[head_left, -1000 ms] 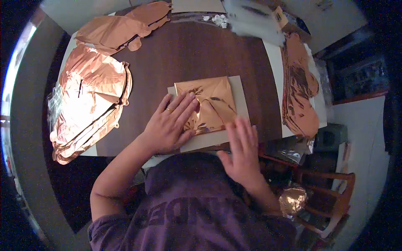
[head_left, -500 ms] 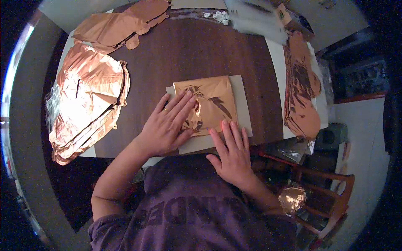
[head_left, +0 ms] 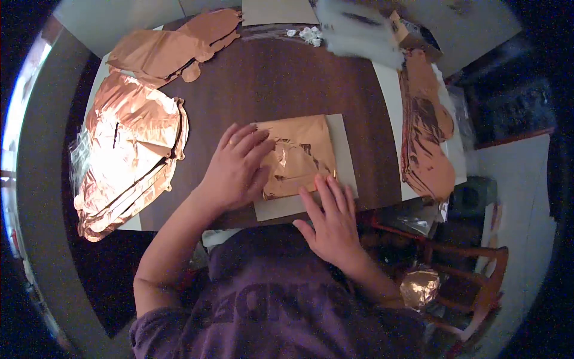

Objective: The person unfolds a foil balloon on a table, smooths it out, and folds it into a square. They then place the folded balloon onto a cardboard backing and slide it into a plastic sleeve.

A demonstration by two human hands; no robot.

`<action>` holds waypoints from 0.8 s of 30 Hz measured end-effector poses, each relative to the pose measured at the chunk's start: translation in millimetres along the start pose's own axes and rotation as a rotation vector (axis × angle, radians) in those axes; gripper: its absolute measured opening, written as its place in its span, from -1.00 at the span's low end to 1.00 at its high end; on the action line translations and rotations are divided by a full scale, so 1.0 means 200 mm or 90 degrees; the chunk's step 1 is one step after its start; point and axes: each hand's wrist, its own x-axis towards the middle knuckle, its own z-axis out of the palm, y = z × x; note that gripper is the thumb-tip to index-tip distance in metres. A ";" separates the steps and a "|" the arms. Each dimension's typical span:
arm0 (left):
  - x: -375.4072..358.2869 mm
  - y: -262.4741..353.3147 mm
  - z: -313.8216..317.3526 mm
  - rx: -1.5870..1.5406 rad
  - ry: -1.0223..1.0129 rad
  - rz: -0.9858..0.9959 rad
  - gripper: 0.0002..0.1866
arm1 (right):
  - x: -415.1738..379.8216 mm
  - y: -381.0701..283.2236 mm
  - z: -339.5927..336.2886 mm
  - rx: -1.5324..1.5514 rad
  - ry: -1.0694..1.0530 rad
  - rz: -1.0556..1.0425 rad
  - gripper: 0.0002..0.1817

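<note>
A folded copper-coloured foil balloon (head_left: 306, 128) lies as a wrinkled rectangle on a grey cardboard sheet (head_left: 345, 149) at the table's near edge. My left hand (head_left: 235, 164) is over the balloon's left edge, its fingers spread and slightly bent, with nothing seen in them. The ring finger wears a ring. My right hand (head_left: 332, 218) lies flat with fingers apart, its fingertips on the balloon's lower right corner and the palm over the near edge of the card.
Flat foil balloons (head_left: 134, 137) are piled on the left, with duller ones (head_left: 173, 51) behind them. Another stack (head_left: 427, 131) lies along the right side. White flower-like pieces (head_left: 309, 36) and clear plastic (head_left: 356, 33) are at the back. A wooden chair (head_left: 493, 275) stands at lower right.
My left hand has lifted off the balloon's middle and drawn left to its edge, its fingers now more bent. The right hand stays in place. The view has shifted slightly.
</note>
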 end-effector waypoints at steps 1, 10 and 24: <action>0.05 -0.01 0.00 -0.015 0.028 0.010 -0.48 | 0.00 0.00 0.00 0.002 0.006 -0.002 -0.29; 0.15 0.05 0.20 -0.053 0.087 0.061 -0.31 | -0.17 0.07 0.11 0.161 0.262 0.080 -0.43; 0.08 0.10 0.17 -0.097 0.083 0.033 -0.29 | -0.30 0.29 -0.03 0.478 0.239 0.416 -0.60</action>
